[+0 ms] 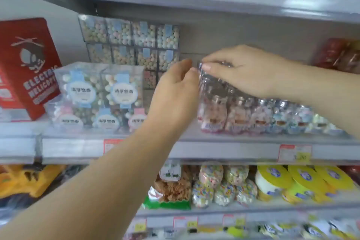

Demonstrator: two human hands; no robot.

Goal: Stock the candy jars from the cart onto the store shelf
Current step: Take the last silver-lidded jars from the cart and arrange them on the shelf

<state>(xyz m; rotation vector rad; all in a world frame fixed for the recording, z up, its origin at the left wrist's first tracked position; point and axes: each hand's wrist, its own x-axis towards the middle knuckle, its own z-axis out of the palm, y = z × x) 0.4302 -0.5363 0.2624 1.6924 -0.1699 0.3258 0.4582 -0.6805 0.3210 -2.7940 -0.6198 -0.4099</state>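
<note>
A row of clear candy jars (239,115) filled with pastel sweets stands on the middle shelf (224,137). At the row's left end more jars (209,82) are stacked higher. My right hand (243,70) lies over the top of that stack, its fingertips curled round the silver lid of the topmost jar. My left hand (175,91) is at the stack's left side, fingers relaxed and touching the jars near the lids. The cart is out of view.
Clear square candy boxes (101,91) stand to the left, with more stacked behind (130,43). A red helicopter toy box (29,64) leans at the far left. Red packs (339,54) sit at the right. The lower shelf (233,209) holds candy bags and yellow-lidded tubs (300,179).
</note>
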